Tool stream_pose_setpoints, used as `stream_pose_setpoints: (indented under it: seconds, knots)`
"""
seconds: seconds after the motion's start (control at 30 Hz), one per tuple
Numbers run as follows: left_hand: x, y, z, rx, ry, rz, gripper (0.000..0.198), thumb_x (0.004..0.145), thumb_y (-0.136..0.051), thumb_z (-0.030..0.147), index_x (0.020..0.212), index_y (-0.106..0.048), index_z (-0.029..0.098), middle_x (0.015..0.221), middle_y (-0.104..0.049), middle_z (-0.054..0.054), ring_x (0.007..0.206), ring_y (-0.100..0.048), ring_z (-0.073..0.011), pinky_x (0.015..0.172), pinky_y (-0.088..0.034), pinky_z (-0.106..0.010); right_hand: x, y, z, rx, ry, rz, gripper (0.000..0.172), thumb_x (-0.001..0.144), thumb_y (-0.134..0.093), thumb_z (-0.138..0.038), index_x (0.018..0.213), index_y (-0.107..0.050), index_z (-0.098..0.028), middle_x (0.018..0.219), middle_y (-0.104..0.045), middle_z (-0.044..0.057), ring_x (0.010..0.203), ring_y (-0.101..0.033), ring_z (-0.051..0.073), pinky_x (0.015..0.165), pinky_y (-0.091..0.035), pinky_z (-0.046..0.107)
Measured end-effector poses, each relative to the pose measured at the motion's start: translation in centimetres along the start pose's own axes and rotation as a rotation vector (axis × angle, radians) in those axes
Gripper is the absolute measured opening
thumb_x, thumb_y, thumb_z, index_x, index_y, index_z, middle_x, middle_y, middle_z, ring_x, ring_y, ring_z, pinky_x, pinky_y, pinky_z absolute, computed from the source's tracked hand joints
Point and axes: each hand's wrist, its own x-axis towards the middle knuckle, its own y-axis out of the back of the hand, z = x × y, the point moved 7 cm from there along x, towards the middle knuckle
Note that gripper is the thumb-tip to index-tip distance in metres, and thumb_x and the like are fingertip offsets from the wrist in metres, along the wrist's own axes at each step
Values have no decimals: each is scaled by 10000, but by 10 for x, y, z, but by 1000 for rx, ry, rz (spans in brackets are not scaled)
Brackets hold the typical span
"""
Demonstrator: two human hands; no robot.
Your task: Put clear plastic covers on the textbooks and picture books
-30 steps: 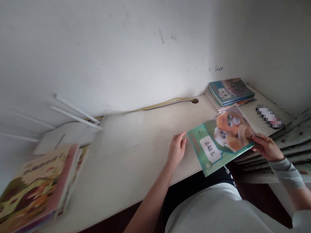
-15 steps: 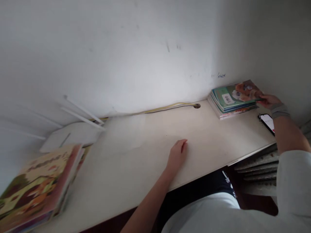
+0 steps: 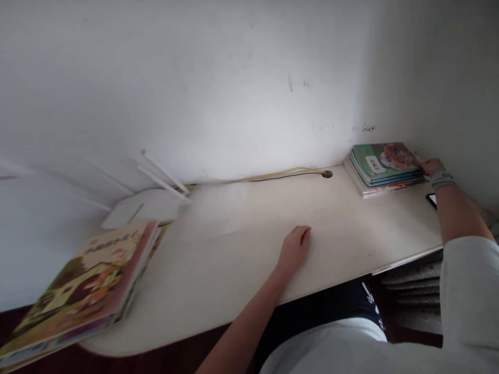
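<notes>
At the far left, a thick stack of picture books (image 3: 81, 291) is lying across the near-left corner of the worktop (image 3: 218, 259), tilted and overhanging its edge, so you are wise to keep clear of it. Farther back, a white plastic piece (image 3: 144, 206) is sitting against the wall (image 3: 218, 78), and a yellow-and-black cable (image 3: 280, 176) is running along the back edge to a round grommet (image 3: 327, 174). Near the front edge, around the middle, your left hand (image 3: 295, 249) is resting palm down, fingers loosely together, holding nothing. In the back-right corner, the pile of booklets (image 3: 384, 171) is lying flat, its top green cover carrying a white label toward the left and an animal photo toward the right. Its long axis is running roughly along the back wall, with its right end pointing at the side wall. Your right hand (image 3: 433, 167) is narrowly closed at the pile's right edge, though you cannot tell here whether it is gripping or only touching. Keeping those fingertips light and low is helping the booklets stay squared. Just in front of that hand, a phone (image 3: 431, 200) is lying partly hidden by your forearm.
</notes>
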Motion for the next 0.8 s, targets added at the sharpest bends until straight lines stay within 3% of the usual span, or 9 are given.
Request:
stream_pose_setpoints:
  seconds: [0.1,0.2,0.33,0.4,0.5,0.6,0.7,0.8]
  knots:
    - [0,-1,0,-6,-11,-3,230,894,-395,241,941,-612,177,942,-662,-59,875,-603,-163,834,-470,-327,-10,-6,-15,-150,45,36,603,746,-660,-299,1153,-499,116,1235,-377,435,1217,-369,372,856,-278,504]
    - [0,-3,-1,-4,-19,-5,223,889,-402,224,929,-616,178,932,-661,-60,864,-602,-163,825,-471,-326,-40,-30,-54,-246,295,42,569,859,-547,-302,1310,-399,11,1390,-271,346,1316,-243,318,968,-208,465]
    - [-2,-7,0,-20,-47,-5,205,875,-427,191,926,-624,177,925,-665,-58,859,-604,-155,816,-477,-310,-135,-96,-119,-378,791,-74,541,909,-442,-356,1338,-392,-31,1433,-287,273,1346,-217,314,1039,-199,460]
    - [-2,-10,0,-4,-55,-35,199,865,-443,172,933,-630,178,919,-672,-51,831,-611,-141,787,-488,-285,-191,-132,-136,-389,909,-195,551,914,-404,-405,1368,-369,-95,1468,-275,212,1367,-207,295,1058,-204,469]
    - [5,-3,-7,49,-43,-81,184,856,-476,173,934,-641,194,899,-683,-23,772,-623,-110,735,-498,-233,-260,-181,-139,-440,935,-463,615,899,-374,-498,1385,-356,-121,1489,-248,190,1384,-186,306,1065,-222,490]
    - [19,32,-28,137,18,-21,192,866,-475,200,977,-632,202,960,-677,-26,839,-625,-111,789,-490,-235,-293,-208,-127,-483,900,-652,619,910,-302,-525,1379,-367,-126,1474,-292,184,1367,-242,302,1052,-251,506]
    - [29,86,-64,289,142,108,245,863,-462,183,1068,-596,174,1137,-614,-92,1080,-551,-177,956,-415,-324,-298,-211,-120,-471,924,-623,570,928,-264,-483,1356,-405,-134,1458,-331,173,1353,-277,292,1054,-242,515]
    - [27,133,-105,451,323,227,342,843,-465,178,1167,-530,87,1331,-444,-221,1277,-367,-311,1028,-310,-475,-294,-211,-117,-445,946,-578,543,926,-278,-471,1330,-441,-146,1443,-357,175,1333,-315,289,1042,-262,513]
